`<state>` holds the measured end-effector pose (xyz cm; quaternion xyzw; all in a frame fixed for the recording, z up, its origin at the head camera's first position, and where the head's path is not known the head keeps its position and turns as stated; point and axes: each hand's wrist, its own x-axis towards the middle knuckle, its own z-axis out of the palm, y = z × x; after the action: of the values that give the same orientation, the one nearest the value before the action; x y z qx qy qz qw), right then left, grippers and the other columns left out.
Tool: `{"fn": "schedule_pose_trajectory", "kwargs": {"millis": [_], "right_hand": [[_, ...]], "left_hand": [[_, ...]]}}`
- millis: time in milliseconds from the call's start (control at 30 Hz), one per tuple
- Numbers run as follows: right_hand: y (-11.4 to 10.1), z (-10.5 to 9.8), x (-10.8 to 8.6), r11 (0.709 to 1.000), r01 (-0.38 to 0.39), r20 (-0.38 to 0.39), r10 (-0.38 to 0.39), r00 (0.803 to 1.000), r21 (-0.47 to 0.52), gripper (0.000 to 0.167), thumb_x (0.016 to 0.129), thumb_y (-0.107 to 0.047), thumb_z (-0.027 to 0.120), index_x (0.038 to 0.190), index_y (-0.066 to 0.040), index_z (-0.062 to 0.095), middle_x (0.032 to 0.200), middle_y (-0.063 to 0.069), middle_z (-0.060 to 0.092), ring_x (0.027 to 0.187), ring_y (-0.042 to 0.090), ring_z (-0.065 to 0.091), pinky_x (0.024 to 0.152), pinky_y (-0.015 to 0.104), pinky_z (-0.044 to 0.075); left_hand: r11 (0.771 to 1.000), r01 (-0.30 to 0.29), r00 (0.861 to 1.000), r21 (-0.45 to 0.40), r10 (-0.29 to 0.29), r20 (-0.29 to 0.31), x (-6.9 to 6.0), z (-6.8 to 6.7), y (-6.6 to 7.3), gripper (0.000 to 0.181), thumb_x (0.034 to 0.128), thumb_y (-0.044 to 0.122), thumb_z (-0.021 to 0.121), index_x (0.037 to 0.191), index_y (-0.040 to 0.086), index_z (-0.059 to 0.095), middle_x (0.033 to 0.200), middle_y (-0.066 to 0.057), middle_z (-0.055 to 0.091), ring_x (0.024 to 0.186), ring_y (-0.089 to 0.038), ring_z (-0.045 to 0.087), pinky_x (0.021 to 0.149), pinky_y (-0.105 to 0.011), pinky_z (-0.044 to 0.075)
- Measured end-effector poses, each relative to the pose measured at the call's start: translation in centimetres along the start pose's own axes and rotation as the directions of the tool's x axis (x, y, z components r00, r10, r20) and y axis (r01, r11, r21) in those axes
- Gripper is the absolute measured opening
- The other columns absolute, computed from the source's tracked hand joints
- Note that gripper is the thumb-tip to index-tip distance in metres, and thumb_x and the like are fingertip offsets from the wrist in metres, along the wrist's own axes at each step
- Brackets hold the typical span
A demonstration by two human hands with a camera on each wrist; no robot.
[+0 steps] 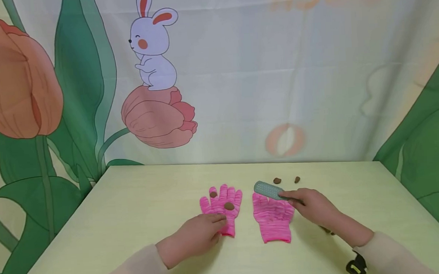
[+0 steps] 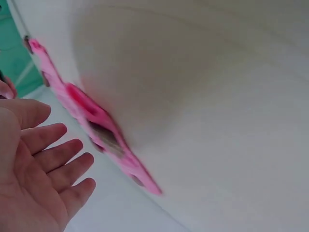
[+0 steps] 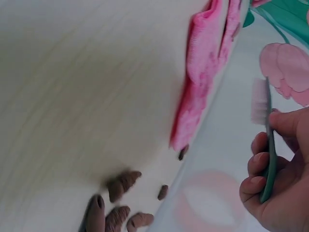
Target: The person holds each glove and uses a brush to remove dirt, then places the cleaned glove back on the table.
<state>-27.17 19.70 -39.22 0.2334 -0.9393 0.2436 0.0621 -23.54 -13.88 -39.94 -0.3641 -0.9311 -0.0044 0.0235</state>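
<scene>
Two pink gloves lie flat, the left one [image 1: 231, 193] bearing brown pieces [image 1: 228, 206], the right one [image 1: 275, 230] beside it. My left hand [image 1: 195, 237] is over the lower part of the left glove; in the left wrist view the hand [image 2: 46, 179] has loosely spread fingers and an empty palm, near pink fabric [image 2: 133, 166]. My right hand [image 1: 314, 206] grips the handle of a green brush [image 1: 268, 190] over the finger end of the right glove. In the right wrist view, the hand [image 3: 282, 179] curls round the handle, with pale bristles [image 3: 259, 101] showing.
Two small brown pieces [image 1: 277, 180] lie behind the right glove, and others [image 1: 326, 230] are partly hidden by my right forearm. Several brown lumps [image 3: 123, 186] show in the right wrist view. A printed curtain [image 1: 232, 91] hangs behind the table [image 1: 141, 199].
</scene>
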Motion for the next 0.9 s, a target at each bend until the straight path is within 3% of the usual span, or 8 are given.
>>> {"fn": "schedule_pose_trajectory", "kwargs": {"millis": [167,400,600,767,900], "right_hand": [[0.0,1.6,1.7,0.997,-0.013,0.035,0.010,0.999,0.077,0.035,0.097,-0.006,0.065,0.131,-0.012,0.071,0.109,0.016,0.075,0.053,0.002,0.030,0.050,0.018,0.032],[-1.6,3.9,3.6,0.996,0.025,0.116,-0.035,0.993,0.089,0.033,0.098,-0.008,0.063,0.130,-0.012,0.072,0.084,0.004,0.067,0.055,0.004,0.034,0.054,0.018,0.033],[-3.8,5.4,4.6,0.993,0.084,0.126,-0.094,0.988,0.080,0.034,0.099,-0.004,0.060,0.131,-0.010,0.071,0.103,0.012,0.075,0.057,0.005,0.033,0.052,0.016,0.030],[-5.5,7.0,5.4,0.994,0.057,0.159,-0.072,0.985,0.096,0.037,0.101,-0.005,0.060,0.136,-0.011,0.067,0.097,0.011,0.071,0.064,0.010,0.039,0.055,0.018,0.033],[-5.7,7.9,5.6,0.992,0.028,0.176,-0.049,0.983,0.122,0.037,0.101,-0.003,0.058,0.136,-0.009,0.066,0.094,0.014,0.070,0.063,0.011,0.037,0.053,0.018,0.032]], "left_hand": [[0.996,0.069,0.997,-0.058,-0.067,0.037,-0.3,0.2,-1.4,0.042,0.0972,0.022,0.070,0.136,0.005,0.065,0.140,-0.010,0.067,0.121,-0.031,0.068,0.102,-0.045,0.057],[0.978,0.165,0.983,-0.128,-0.152,0.104,0.9,0.5,-2.8,0.058,0.0923,0.032,0.076,0.139,0.001,0.061,0.146,-0.016,0.062,0.130,-0.035,0.063,0.108,-0.048,0.053],[0.955,0.202,0.975,-0.216,-0.175,0.137,2.0,1.0,-3.7,0.077,0.0828,0.036,0.085,0.145,0.002,0.055,0.153,-0.017,0.055,0.138,-0.039,0.056,0.113,-0.051,0.049],[0.938,0.196,0.973,-0.286,-0.150,0.175,2.8,1.7,-4.6,0.088,0.0783,0.038,0.089,0.148,0.000,0.051,0.155,-0.018,0.052,0.140,-0.038,0.054,0.116,-0.052,0.046],[0.931,0.203,0.968,-0.303,-0.145,0.204,3.3,1.9,-5.0,0.085,0.0804,0.040,0.087,0.148,0.003,0.052,0.153,-0.015,0.056,0.136,-0.034,0.058,0.115,-0.050,0.047]]}}
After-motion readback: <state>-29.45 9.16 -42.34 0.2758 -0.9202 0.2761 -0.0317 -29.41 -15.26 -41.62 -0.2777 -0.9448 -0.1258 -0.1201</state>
